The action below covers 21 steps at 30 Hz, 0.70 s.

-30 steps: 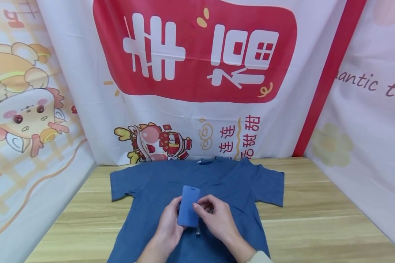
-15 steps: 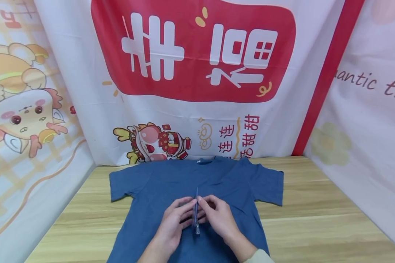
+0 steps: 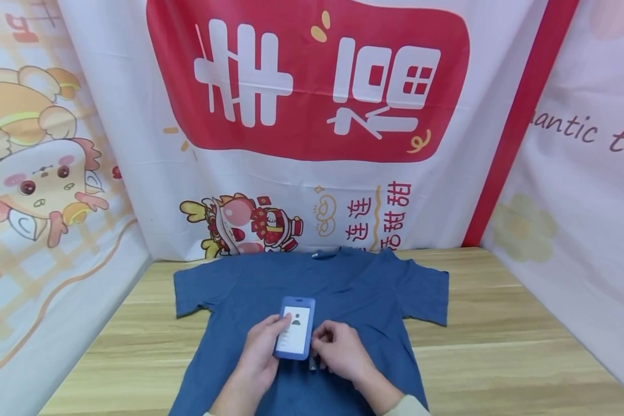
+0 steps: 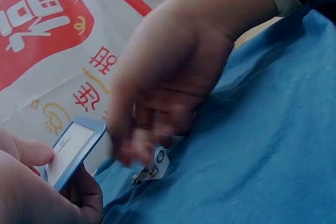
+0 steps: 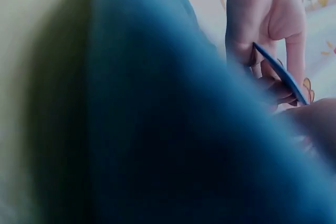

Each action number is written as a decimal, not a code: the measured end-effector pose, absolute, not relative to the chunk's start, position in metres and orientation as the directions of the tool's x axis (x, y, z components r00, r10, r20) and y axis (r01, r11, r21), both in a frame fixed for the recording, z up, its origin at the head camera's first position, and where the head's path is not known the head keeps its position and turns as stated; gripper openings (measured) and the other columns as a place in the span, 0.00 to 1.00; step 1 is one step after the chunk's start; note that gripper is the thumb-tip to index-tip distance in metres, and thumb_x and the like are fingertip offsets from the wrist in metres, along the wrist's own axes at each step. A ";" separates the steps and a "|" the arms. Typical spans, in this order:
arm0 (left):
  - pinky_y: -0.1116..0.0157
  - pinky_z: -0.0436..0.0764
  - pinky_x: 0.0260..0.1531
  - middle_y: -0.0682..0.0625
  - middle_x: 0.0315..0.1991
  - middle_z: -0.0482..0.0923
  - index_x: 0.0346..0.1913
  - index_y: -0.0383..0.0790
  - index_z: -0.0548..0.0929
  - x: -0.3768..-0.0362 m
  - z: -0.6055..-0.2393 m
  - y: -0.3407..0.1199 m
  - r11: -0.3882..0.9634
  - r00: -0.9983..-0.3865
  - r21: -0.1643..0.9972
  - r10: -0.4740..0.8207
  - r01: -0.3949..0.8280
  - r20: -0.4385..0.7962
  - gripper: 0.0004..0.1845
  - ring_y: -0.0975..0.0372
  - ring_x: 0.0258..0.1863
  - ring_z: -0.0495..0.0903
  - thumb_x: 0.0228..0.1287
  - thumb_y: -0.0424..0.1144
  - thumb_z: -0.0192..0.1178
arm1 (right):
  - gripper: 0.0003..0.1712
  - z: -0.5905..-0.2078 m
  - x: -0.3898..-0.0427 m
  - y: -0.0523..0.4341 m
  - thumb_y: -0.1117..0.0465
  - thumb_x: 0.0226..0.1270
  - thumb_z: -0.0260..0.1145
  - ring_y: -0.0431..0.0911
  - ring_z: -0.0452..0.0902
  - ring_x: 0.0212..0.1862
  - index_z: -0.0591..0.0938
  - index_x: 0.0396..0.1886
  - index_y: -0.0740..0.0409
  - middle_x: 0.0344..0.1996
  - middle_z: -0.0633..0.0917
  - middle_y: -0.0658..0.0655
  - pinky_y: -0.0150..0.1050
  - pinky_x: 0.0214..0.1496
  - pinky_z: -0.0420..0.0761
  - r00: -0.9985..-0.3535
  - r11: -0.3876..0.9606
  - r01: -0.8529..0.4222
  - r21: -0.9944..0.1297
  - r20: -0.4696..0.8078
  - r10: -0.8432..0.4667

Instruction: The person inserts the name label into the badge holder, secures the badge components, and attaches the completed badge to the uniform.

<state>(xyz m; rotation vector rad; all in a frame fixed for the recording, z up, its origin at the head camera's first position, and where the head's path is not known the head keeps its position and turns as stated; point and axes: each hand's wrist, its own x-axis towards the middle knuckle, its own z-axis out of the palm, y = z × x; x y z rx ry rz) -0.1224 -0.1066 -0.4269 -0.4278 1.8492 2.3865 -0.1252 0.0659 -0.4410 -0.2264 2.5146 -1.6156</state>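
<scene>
The person is holding a blue badge holder [image 3: 294, 328] above the chest of a blue T-shirt [image 3: 374, 289] that is lying flat on the wooden table [image 3: 499, 346]. The left hand [image 3: 257, 358] is gripping the holder by its left edge, thumb curled over the front and fingers behind. The right hand [image 3: 340, 352] is sitting just beside the holder's lower right corner, its fingers bent down around the small metal clip [image 4: 152, 167]; the left wrist view is blurring those fingers, so I cannot tell whether they are actually pinching the clip or only brushing it.

To my eye, the step in hand is working the clip onto the shirt. Doing it well is likely calling for the left hand to be keeping the holder steady while the right gathers a small fold of fabric for the clip to bite, rather than pushing against flat cloth.

The holder is standing tilted, its white card face turned toward the person. Its long axis is running from the person toward the shirt collar [image 3: 325, 254], slotted end farthest away, clip end nearest.
</scene>
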 end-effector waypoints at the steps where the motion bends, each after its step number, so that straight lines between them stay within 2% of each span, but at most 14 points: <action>1: 0.58 0.75 0.67 0.40 0.64 0.80 0.72 0.25 0.74 -0.123 -0.427 -0.108 -0.271 -0.955 0.932 -0.109 -0.239 -0.277 0.28 0.50 0.68 0.72 0.82 0.42 0.61 | 0.04 -0.441 -0.125 0.065 0.61 0.70 0.72 0.41 0.78 0.21 0.86 0.34 0.56 0.22 0.85 0.49 0.34 0.22 0.77 -0.977 0.472 -0.072 -0.879 -0.033 -0.211; 3: 0.54 0.70 0.73 0.38 0.69 0.76 0.73 0.26 0.73 -0.123 -0.426 -0.110 -0.289 -0.952 0.928 -0.124 -0.234 -0.279 0.28 0.49 0.72 0.68 0.83 0.42 0.59 | 0.08 -0.441 -0.125 0.064 0.60 0.65 0.77 0.41 0.78 0.22 0.85 0.31 0.54 0.21 0.84 0.49 0.34 0.23 0.75 -0.975 0.579 -0.107 -0.809 -0.028 -0.219; 6: 0.50 0.67 0.78 0.35 0.72 0.73 0.75 0.25 0.71 -0.123 -0.424 -0.110 -0.314 -0.955 0.923 -0.122 -0.220 -0.269 0.28 0.49 0.73 0.67 0.83 0.42 0.57 | 0.14 -0.440 -0.128 0.062 0.56 0.59 0.83 0.43 0.77 0.26 0.83 0.30 0.54 0.23 0.82 0.50 0.36 0.26 0.75 -0.977 0.686 -0.117 -0.718 -0.042 -0.211; 10: 0.50 0.67 0.77 0.33 0.74 0.69 0.77 0.24 0.67 -0.123 -0.424 -0.110 -0.335 -0.961 0.919 -0.105 -0.209 -0.256 0.30 0.48 0.72 0.67 0.84 0.41 0.55 | 0.17 -0.455 -0.138 0.062 0.53 0.54 0.85 0.42 0.76 0.25 0.82 0.25 0.50 0.23 0.82 0.49 0.37 0.26 0.76 -0.979 0.746 -0.128 -0.654 -0.037 -0.200; 14: 0.46 0.63 0.83 0.33 0.79 0.65 0.78 0.27 0.68 -0.123 -0.422 -0.111 -0.350 -0.953 0.908 -0.104 -0.233 -0.284 0.29 0.48 0.76 0.64 0.84 0.41 0.54 | 0.15 -0.455 -0.137 0.065 0.54 0.56 0.84 0.42 0.78 0.23 0.83 0.21 0.48 0.20 0.83 0.47 0.36 0.24 0.77 -0.977 0.708 -0.105 -0.698 -0.059 -0.204; 17: 0.45 0.58 0.86 0.36 0.81 0.62 0.80 0.30 0.66 -0.123 -0.419 -0.112 -0.360 -0.946 0.897 -0.099 -0.256 -0.310 0.32 0.49 0.79 0.61 0.83 0.44 0.56 | 0.12 -0.444 -0.132 0.068 0.58 0.58 0.82 0.42 0.79 0.21 0.85 0.22 0.50 0.19 0.85 0.48 0.36 0.23 0.77 -0.974 0.641 -0.055 -0.765 -0.099 -0.202; 19: 0.47 0.64 0.82 0.39 0.77 0.70 0.78 0.31 0.68 -0.123 -0.419 -0.111 -0.351 -0.942 0.898 -0.104 -0.264 -0.318 0.31 0.50 0.75 0.66 0.83 0.46 0.57 | 0.10 -0.439 -0.130 0.071 0.60 0.61 0.80 0.41 0.79 0.19 0.86 0.25 0.52 0.19 0.86 0.49 0.34 0.22 0.76 -0.970 0.588 -0.020 -0.808 -0.126 -0.207; 21: 0.52 0.74 0.71 0.44 0.65 0.80 0.71 0.34 0.75 -0.123 -0.419 -0.111 -0.332 -0.940 0.903 -0.111 -0.271 -0.323 0.25 0.54 0.64 0.74 0.82 0.47 0.59 | 0.08 -0.440 -0.132 0.076 0.59 0.64 0.78 0.41 0.80 0.19 0.87 0.28 0.53 0.20 0.87 0.50 0.34 0.21 0.78 -0.959 0.528 0.018 -0.849 -0.164 -0.231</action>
